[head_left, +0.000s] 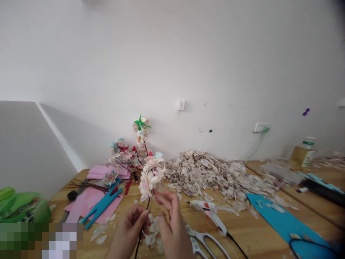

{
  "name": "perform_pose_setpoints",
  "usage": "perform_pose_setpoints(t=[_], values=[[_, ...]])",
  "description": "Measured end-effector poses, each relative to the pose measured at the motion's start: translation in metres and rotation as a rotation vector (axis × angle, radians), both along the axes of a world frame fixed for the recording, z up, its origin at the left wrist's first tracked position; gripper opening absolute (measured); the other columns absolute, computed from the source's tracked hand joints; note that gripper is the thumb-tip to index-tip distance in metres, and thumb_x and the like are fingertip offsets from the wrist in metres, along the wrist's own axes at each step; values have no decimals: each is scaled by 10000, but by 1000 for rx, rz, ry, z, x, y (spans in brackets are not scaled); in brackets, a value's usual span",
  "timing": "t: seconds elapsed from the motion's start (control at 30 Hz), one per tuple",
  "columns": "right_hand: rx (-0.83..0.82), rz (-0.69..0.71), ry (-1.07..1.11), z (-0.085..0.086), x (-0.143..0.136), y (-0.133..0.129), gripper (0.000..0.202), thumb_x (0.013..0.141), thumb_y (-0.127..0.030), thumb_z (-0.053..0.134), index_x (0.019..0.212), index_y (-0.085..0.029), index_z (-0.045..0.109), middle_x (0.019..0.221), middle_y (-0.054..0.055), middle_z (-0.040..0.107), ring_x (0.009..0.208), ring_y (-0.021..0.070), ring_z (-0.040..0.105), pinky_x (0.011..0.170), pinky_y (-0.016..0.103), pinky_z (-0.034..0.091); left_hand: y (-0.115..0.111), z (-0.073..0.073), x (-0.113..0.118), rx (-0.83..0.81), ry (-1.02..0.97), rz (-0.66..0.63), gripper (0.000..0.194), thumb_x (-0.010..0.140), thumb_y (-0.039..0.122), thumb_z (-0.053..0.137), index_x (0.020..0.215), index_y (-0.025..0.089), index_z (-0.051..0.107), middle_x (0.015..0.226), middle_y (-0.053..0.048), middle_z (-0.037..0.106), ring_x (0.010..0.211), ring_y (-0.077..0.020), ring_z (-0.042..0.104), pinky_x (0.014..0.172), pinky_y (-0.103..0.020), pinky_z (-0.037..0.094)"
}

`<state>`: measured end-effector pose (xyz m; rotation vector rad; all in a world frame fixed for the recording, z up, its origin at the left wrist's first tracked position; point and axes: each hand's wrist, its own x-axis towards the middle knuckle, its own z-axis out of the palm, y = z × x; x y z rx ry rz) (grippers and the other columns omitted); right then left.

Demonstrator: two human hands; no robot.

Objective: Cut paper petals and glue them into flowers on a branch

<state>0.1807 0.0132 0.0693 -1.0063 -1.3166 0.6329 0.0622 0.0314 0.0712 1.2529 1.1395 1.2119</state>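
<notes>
Low in the middle of the head view, my left hand pinches the dark thin stem of a handmade flower branch between thumb and fingers. The branch stands nearly upright and carries pale layered blossoms with pink centres and bits of blue and red. My right hand is raised beside it, thumb and fingers apart, fingertips at the lower right edge of the blossoms. Whether they touch a petal I cannot tell. Loose pale petals lie on the table between and beneath my hands.
On the wooden table, a white glue gun and silver-handled scissors lie to the right. Behind them is a large petal heap. Pink paper, blue cut paper and a green jug are left; a blue sheet right.
</notes>
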Motion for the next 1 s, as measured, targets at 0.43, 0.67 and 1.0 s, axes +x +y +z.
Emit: perform_pose_setpoints(t=[0.43,0.67,1.0], values=[[90,-75,-44,-11,-7,4,451,699,-79,398,1119,-243,411,1072,39,649,1008,163,591,869,275,445,7,-4,-9,-172,-170,-69,357,573,489,702,580,161,559,473,56,547,374,-65,439,390,-191,360],[171,-93,-26,-14,-10,8,423,717,-117,416,1115,-258,450,1073,35,627,911,163,614,795,265,486,7,-1,-6,-125,-135,-88,405,550,535,698,565,156,558,470,40,576,375,-69,465,392,-193,357],[210,-120,-30,-13,-11,6,358,770,-166,407,1115,-257,442,1019,44,633,910,176,615,783,271,488,5,1,-2,-72,-143,-128,412,543,537,703,560,154,552,448,37,578,358,-68,465,387,-197,351]])
